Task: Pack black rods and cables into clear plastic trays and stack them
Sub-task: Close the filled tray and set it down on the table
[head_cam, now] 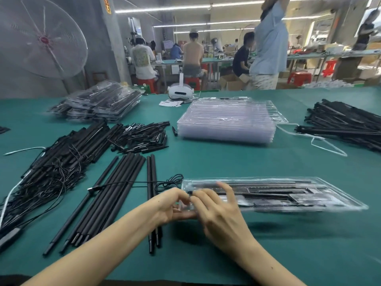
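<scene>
A clear plastic tray [288, 195] holding black rods lies on the green table [226, 162] in front of me. My left hand [173, 205] and my right hand [214, 207] meet at its left end, fingers curled and pinching the tray's edge and a small black part there. A thin black cable [144, 183] with a plug runs left from the tray across loose black rods [115, 193]. What exactly the fingertips pinch is blurred.
A stack of empty clear trays [228, 120] stands at centre. Packed trays [99, 103] are piled at back left. Rods with cables [61, 162] and small black pieces [144, 135] lie left; more rods [346, 124] right. A white headset [180, 92] and a fan [41, 38] are behind.
</scene>
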